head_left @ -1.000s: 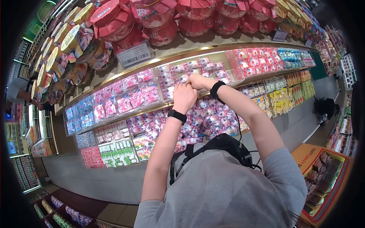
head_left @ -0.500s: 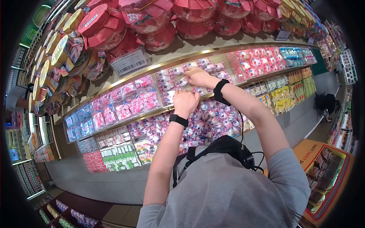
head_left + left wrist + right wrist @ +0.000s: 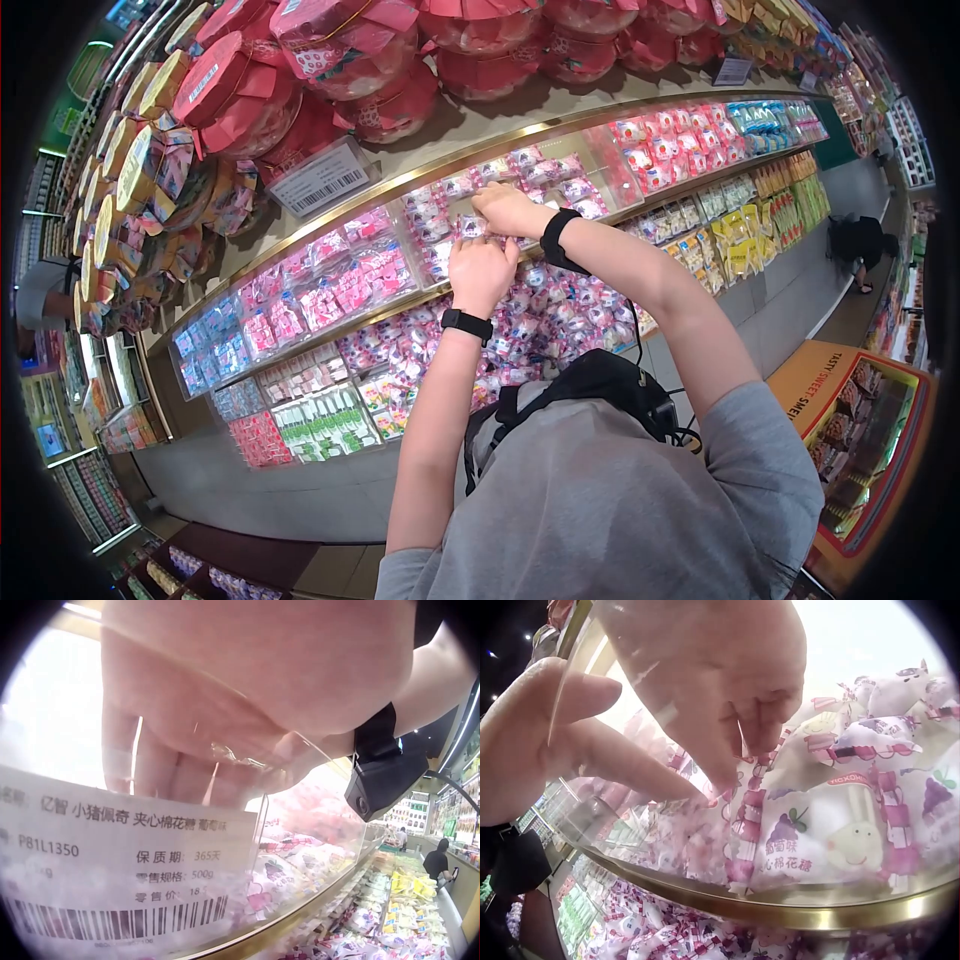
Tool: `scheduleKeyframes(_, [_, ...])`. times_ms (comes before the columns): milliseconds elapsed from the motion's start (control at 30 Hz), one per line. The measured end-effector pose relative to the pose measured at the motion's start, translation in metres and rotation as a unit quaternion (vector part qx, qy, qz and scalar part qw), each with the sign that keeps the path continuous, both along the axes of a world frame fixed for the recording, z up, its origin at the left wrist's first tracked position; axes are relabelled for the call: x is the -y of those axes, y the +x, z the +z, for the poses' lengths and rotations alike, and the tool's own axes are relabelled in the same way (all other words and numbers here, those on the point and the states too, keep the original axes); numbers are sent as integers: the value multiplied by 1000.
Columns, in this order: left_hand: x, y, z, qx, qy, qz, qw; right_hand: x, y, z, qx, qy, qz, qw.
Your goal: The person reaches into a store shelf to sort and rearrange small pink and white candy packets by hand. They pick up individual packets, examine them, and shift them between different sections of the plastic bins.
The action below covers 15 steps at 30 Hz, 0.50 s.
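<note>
Wrapped marshmallow packets, white with grape pictures and pink checked ends, fill a clear-walled bin (image 3: 428, 215). Over the bin, my right hand (image 3: 510, 212) pinches a marshmallow packet (image 3: 744, 814) by its checked end, with thumb and fingers pointing down. My left hand (image 3: 482, 272) is close beside it, reaching over the front wall. In the right wrist view the left index finger (image 3: 641, 776) is extended, its tip at the packets, the thumb held apart. A printed price label (image 3: 127, 862) covers part of the left fingers in the left wrist view.
Jars with red paper covers (image 3: 350, 50) stand on the ledge above, behind a gold-edged rim. Pink packets (image 3: 345, 275) lie in the bin to the left, red-and-white ones (image 3: 675, 150) to the right. More packets heap below (image 3: 540, 320). An orange carton (image 3: 800, 385) stands at right.
My hands, touching a second ago, drew apart as the right reached farther in; they are now close together again. The head view has shifted slightly, moving the jars leftward.
</note>
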<state>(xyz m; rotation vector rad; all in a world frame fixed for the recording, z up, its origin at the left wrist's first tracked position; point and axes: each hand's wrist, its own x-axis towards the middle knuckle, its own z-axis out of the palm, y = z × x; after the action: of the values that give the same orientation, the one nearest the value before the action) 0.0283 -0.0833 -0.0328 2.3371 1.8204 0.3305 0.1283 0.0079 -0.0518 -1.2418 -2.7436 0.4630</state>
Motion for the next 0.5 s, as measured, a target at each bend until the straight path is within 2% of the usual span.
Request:
scheduleKeyframes(67, [0, 0, 0, 16, 85, -3, 996, -4, 0, 10, 43, -102, -4, 994])
scheduleKeyframes(100, [0, 0, 2, 16, 86, -4, 996, -4, 1, 10, 43, -101, -5, 994])
scheduleKeyframes(167, [0, 1, 5, 31, -5, 20, 999, -3, 2, 8, -79, -179, -47, 979])
scheduleKeyframes(200, [0, 1, 4, 30, -4, 20, 999, -3, 3, 3, -80, -179, -48, 979])
scheduleKeyframes(267, [0, 0, 0, 39, 36, 15, 998, -6, 6, -6, -70, -89, -24, 993])
scheduleKeyframes(400, [1, 1, 1, 14, 27, 14, 999, -12, 11, -1, -73, -115, -34, 990])
scheduleKeyframes(500, [1, 1, 1, 12, 45, 20, 999, -13, 14, -1, -30, -133, -23, 990])
